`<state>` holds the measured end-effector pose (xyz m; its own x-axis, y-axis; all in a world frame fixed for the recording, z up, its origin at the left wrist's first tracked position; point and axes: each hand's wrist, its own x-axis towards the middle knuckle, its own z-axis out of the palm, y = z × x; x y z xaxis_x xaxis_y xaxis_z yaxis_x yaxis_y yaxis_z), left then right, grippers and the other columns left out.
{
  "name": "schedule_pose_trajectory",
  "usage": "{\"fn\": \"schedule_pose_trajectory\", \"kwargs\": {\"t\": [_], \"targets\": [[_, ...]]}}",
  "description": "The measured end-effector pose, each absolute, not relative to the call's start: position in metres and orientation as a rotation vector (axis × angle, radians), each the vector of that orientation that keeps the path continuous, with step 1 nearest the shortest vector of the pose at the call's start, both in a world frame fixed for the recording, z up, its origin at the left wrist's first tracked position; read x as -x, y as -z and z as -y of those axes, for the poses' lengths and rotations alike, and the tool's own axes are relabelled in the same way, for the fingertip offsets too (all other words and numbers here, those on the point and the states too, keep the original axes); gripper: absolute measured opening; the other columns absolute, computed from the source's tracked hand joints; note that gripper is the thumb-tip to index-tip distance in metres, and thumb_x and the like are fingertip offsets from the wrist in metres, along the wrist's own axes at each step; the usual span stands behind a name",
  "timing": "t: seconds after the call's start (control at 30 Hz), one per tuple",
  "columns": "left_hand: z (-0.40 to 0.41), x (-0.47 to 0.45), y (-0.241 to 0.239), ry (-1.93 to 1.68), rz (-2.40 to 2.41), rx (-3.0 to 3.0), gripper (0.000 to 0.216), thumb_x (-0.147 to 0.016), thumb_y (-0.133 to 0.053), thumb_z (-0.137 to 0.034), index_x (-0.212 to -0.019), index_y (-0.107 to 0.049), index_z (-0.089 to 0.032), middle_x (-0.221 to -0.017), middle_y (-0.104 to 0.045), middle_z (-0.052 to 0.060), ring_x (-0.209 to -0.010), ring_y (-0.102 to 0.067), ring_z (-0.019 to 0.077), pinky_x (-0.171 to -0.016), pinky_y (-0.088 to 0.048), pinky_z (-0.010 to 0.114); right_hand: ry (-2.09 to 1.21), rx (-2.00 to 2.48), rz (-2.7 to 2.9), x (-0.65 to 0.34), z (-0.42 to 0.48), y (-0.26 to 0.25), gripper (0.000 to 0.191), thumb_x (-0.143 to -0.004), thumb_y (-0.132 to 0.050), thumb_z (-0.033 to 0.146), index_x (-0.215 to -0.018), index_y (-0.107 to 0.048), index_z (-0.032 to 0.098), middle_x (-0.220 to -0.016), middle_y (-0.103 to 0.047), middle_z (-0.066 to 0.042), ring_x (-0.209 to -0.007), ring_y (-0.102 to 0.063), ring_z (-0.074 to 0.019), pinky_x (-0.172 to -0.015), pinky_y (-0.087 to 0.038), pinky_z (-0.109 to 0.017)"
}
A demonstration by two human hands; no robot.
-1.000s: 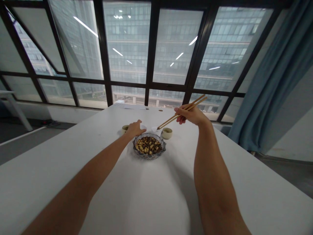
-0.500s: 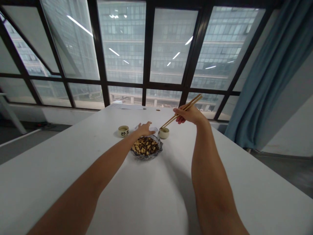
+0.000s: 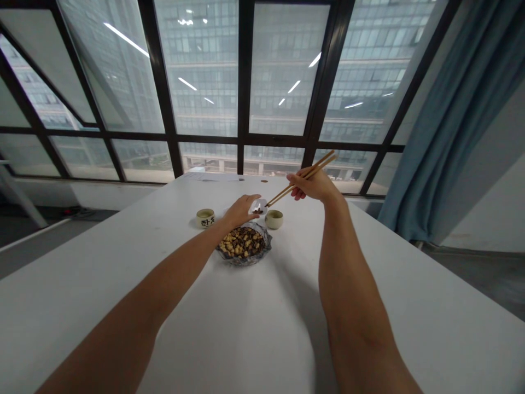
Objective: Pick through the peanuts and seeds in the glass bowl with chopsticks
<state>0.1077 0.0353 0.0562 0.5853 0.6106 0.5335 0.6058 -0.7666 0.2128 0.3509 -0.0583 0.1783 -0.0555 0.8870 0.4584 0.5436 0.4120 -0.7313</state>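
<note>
In the head view, the left hand [image 3: 241, 212] has its fingers curled partway open around the rim of a small white dish [image 3: 258, 203], tilted, with dark bits in it. The right hand [image 3: 312, 183] has its fingers closed on a pair of chopsticks [image 3: 280, 195], whose tips meet at the dish's right edge; whether they grip anything is too small to tell. A glass bowl [image 3: 245, 261] of nuts and seeds [image 3: 241, 242] stands nearer on the worktop [image 3: 229, 328], between and in front of the left cup [image 3: 205, 217] and right cup [image 3: 273, 220].
</note>
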Motion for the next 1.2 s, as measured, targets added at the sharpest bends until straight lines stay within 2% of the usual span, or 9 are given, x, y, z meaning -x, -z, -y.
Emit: {"fn": "schedule_pose_trajectory", "kwargs": {"t": [0.2, 0.43, 0.6, 0.73, 0.87, 0.97, 1.1, 1.2], "targets": [[-0.031, -0.109, -0.059, -0.871, -1.097, -2.805, 0.073, -0.081, -0.077, -0.04, -0.145, -0.046, -0.021, -0.146, -0.056, 0.011, -0.132, -0.053, 0.03, -0.116, -0.039, 0.044, -0.465, 1.254, 1.753, -0.332, 0.039, -0.161, 0.038, -0.091, -0.072, 0.043, -0.068, -0.06, 0.016, -0.054, -0.069, -0.006, -0.043, -0.063, -0.0121, -0.039, -0.048, -0.017], [-0.041, -0.106, -0.057, -0.745, -1.295, -2.767, 0.063, -0.082, -0.074, -0.046, -0.135, -0.054, -0.018, -0.13, -0.067, 0.013, -0.119, -0.064, 0.0306, -0.105, -0.047, 0.041, -0.373, 1.284, 1.7, -0.33, 0.025, -0.149, 0.047, -0.093, -0.065, 0.054, -0.067, -0.059, 0.017, -0.056, -0.069, -0.006, -0.042, -0.063, -0.0121, -0.04, -0.048, -0.018], [-0.046, -0.104, -0.054, -0.581, -1.511, -2.717, 0.057, -0.086, -0.068, -0.052, -0.131, -0.059, -0.018, -0.119, -0.072, 0.014, -0.116, -0.065, 0.0316, -0.102, -0.048, 0.04, -0.343, 1.379, 1.636, -0.344, 0.024, -0.15, 0.04, -0.095, -0.066, 0.04, -0.064, -0.06, 0.016, -0.05, -0.067, -0.005, -0.038, -0.061, -0.012, -0.037, -0.047, -0.017], [-0.053, -0.101, -0.052, -0.501, -1.581, -2.698, 0.06, -0.086, -0.067, -0.057, -0.132, -0.058, -0.019, -0.13, -0.069, 0.012, -0.122, -0.063, 0.0318, -0.108, -0.044, 0.042, -0.443, 1.531, 1.696, -0.346, 0.02, -0.142, 0.038, -0.092, -0.071, 0.029, -0.057, -0.06, 0.016, -0.043, -0.063, -0.003, -0.034, -0.058, -0.0094, -0.036, -0.046, -0.014], [-0.065, -0.086, -0.052, -0.469, -1.553, -2.703, 0.064, -0.084, -0.067, -0.059, -0.134, -0.057, -0.021, -0.14, -0.063, 0.012, -0.13, -0.059, 0.0317, -0.115, -0.037, 0.044, -0.545, 1.619, 1.734, -0.343, 0.016, -0.133, 0.041, -0.09, -0.072, 0.023, -0.052, -0.059, 0.016, -0.042, -0.062, -0.004, -0.031, -0.057, -0.0107, -0.034, -0.046, -0.016], [-0.076, -0.067, -0.053, -0.333, -1.527, -2.695, 0.064, -0.084, -0.066, -0.059, -0.135, -0.056, -0.021, -0.141, -0.063, 0.012, -0.13, -0.059, 0.0307, -0.113, -0.039, 0.042, -0.59, 1.638, 1.736, -0.341, 0.015, -0.131, 0.043, -0.093, -0.068, 0.022, -0.052, -0.058, 0.016, -0.042, -0.063, -0.004, -0.032, -0.058, -0.0117, -0.035, -0.048, -0.017], [-0.089, -0.048, -0.049, -0.351, -1.425, -2.757, 0.063, -0.082, -0.069, -0.049, -0.136, -0.056, -0.02, -0.146, -0.059, 0.012, -0.133, -0.056, 0.0283, -0.112, -0.042, 0.037, -0.614, 1.649, 1.737, -0.339, 0.015, -0.131, 0.042, -0.095, -0.066, 0.022, -0.053, -0.058, 0.016, -0.042, -0.063, -0.003, -0.034, -0.059, -0.0114, -0.036, -0.048, -0.017], [-0.097, -0.043, -0.042, -0.431, -1.324, -2.782, 0.059, -0.079, -0.071, -0.043, -0.132, -0.058, -0.019, -0.14, -0.063, 0.013, -0.129, -0.059, 0.0289, -0.11, -0.044, 0.038, -0.622, 1.665, 1.747, -0.337, 0.016, -0.131, 0.043, -0.096, -0.064, 0.021, -0.054, -0.058, 0.016, -0.042, -0.063, -0.004, -0.034, -0.059, -0.0121, -0.037, -0.048, -0.018]]}}
